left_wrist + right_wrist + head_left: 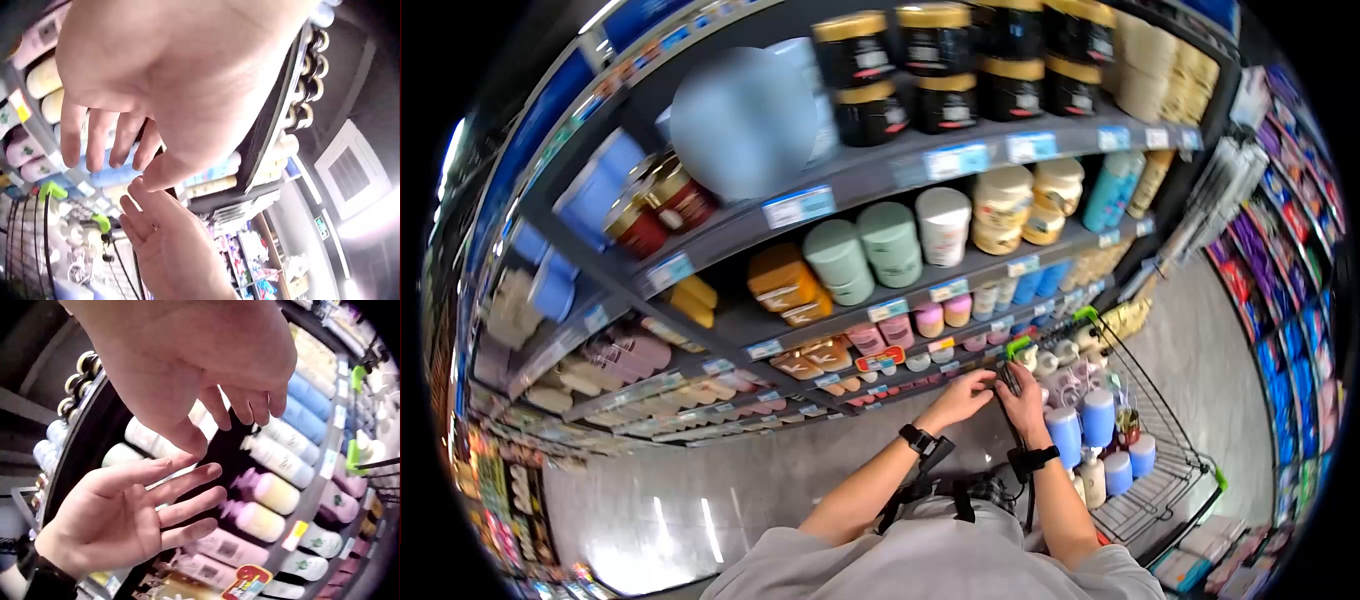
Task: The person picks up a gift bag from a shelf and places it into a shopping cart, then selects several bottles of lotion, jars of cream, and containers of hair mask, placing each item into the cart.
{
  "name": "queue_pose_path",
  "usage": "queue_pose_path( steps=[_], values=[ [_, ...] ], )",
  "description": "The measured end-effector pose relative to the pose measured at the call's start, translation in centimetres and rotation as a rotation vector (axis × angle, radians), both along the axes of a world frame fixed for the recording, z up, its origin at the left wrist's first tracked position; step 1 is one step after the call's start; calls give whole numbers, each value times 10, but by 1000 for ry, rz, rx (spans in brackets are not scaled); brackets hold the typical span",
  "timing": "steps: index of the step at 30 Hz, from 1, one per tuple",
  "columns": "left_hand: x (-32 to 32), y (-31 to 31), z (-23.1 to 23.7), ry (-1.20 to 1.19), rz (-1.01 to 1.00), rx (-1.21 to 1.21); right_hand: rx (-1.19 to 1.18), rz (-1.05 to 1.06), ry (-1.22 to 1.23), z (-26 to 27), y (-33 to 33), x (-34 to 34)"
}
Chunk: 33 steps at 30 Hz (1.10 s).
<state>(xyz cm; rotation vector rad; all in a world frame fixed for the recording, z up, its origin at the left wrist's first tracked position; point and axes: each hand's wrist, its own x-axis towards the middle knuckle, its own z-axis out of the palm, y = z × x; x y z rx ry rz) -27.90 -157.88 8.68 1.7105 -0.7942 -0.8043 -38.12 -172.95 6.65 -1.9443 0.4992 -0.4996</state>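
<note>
Both hands are raised close together in front of the body, low in the head view, the left hand (962, 398) just beside the right hand (1022, 396). The left wrist view shows the left hand (162, 81) large above, fingers slightly bent, with the right hand (175, 244) below it. In the right wrist view the left hand (119, 519) has its fingers spread, palm showing, under the right hand (206, 369), whose fingers hang relaxed. Neither hand shows an object in its fingers. Whether the fingertips touch is unclear.
A shopping cart (1165, 440) with blue bottles (1098, 418) and other bottles stands to the right. Shelves (880, 185) of jars and bottles run across the front and left. Another stocked shelf (1260, 300) lies far right, beyond the grey floor (1190, 310).
</note>
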Motion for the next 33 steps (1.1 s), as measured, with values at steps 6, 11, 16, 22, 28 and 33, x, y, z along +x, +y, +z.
queue_pose_path(
  steps=[6, 11, 16, 22, 28, 33],
  values=[
    [66, 96, 97, -187, 358, -306, -84, 224, -376, 137, 83, 97],
    [87, 151, 188, -287, 550, -390, -142, 394, -589, 239, 126, 146],
    [101, 176, 248, -480, 730, -513, -52, 537, -717, 293, 157, 194],
    [131, 180, 322, -838, 823, -603, -26, 529, -929, 351, 173, 246],
    [174, 167, 370, -865, 935, -461, -111, 458, -939, 379, 174, 265],
    [199, 160, 374, -892, 903, -486, -99, 443, -913, 378, 178, 276]
  ],
)
